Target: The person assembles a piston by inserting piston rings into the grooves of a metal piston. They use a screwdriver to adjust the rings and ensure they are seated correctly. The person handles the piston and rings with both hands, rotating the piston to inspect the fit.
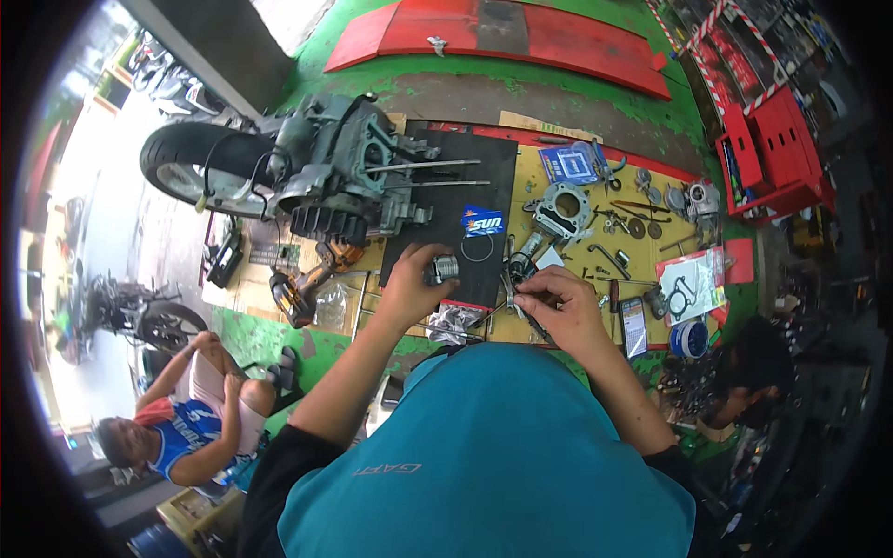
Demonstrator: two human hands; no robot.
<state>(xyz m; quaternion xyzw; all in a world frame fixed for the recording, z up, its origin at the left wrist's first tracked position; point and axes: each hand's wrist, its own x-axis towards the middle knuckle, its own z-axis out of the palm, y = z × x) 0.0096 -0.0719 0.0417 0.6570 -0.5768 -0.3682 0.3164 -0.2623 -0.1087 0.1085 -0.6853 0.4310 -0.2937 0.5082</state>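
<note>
My left hand is wrapped round a silver, grooved piston over the black mat. Beside it on the mat lie a thin piston ring and a small blue-and-yellow packet. To the right of the mat's edge, my right hand has its fingers pinched together low over the table. Whatever sits between those fingertips is too small to make out. Dark, slender tools and a round black part lie close to the fingertips.
An engine with a wheel stands at left, two studs jutting over the mat. A cordless drill lies nearer. At right are a cylinder block, phone, blue tub and gasket pack. A person sits at lower left.
</note>
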